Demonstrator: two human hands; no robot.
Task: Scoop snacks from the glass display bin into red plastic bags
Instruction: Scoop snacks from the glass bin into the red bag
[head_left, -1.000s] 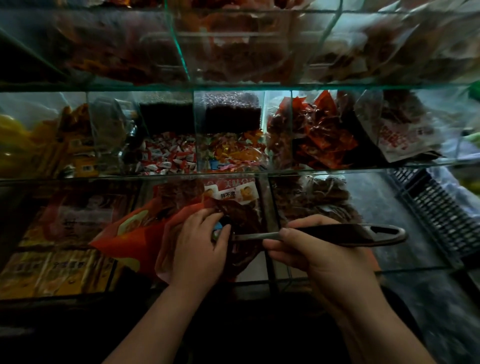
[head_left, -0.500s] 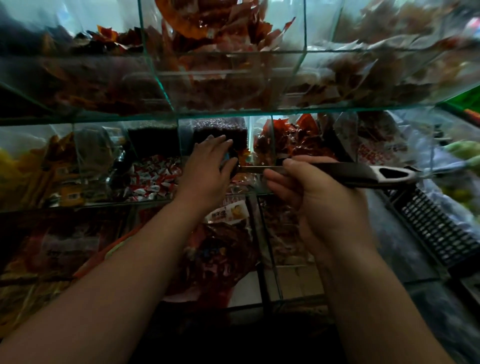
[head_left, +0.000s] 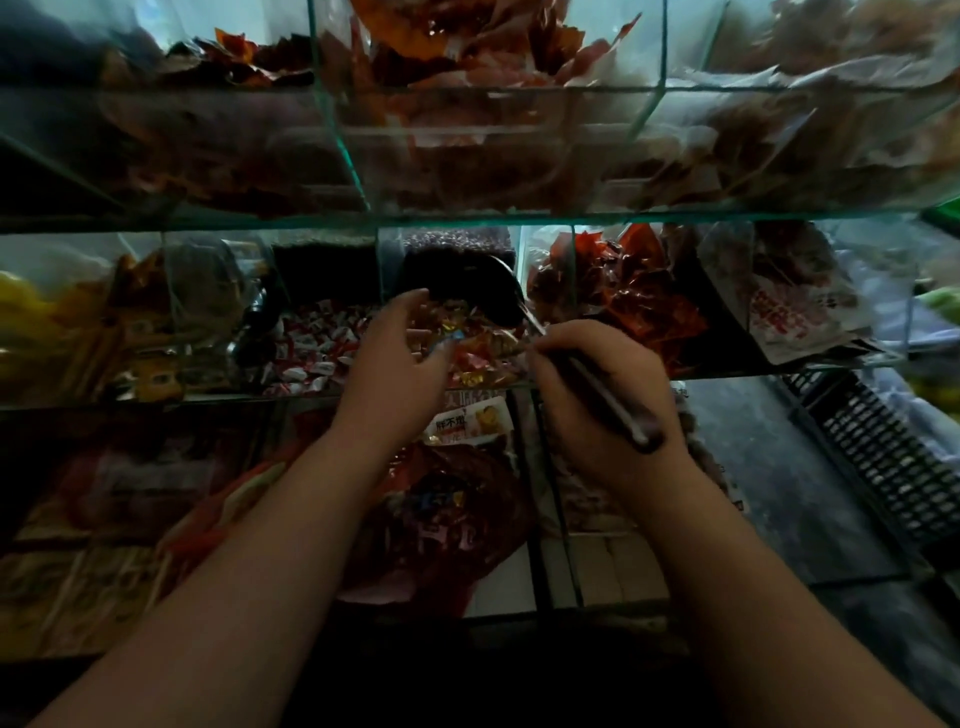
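Swung round since before, the scoop (head_left: 488, 296), clasped in the right hand (head_left: 582, 431), dipped into the glass bin (head_left: 382, 270) at 12 o'clock. The red bag (head_left: 447, 525) lay at 6 o'clock, partly filled, I judged; the left hand (head_left: 397, 364) had a wide grip over the candies (head_left: 478, 358).

Left hand (head_left: 395, 364): stretched forward, fingers loosely spread, palm facing down.
Right hand (head_left: 576, 431): fingers curled round the scoop handle (head_left: 615, 413), forearm extended.
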